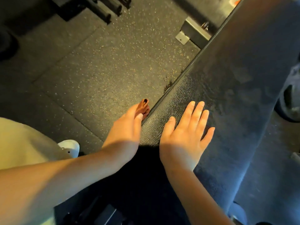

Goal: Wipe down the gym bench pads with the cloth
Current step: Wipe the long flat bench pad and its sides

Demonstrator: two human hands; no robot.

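Observation:
A long black textured bench pad (240,82) runs diagonally from the lower middle to the upper right. My right hand (185,135) lies flat on it, fingers straight and spread. My left hand (126,127) is at the pad's left side edge and holds a small brown cloth (143,106) against that edge. Only a folded end of the cloth pokes out past my fingers; the rest is hidden under the hand. The pad's surface beyond my right hand looks streaked and slightly damp.
Speckled rubber floor (97,70) lies to the left of the bench. A metal frame foot with a bracket (191,33) stands under the pad's far part. Dark bars (103,8) are at the top left. My white shoe (69,146) and pale trouser leg are at the lower left.

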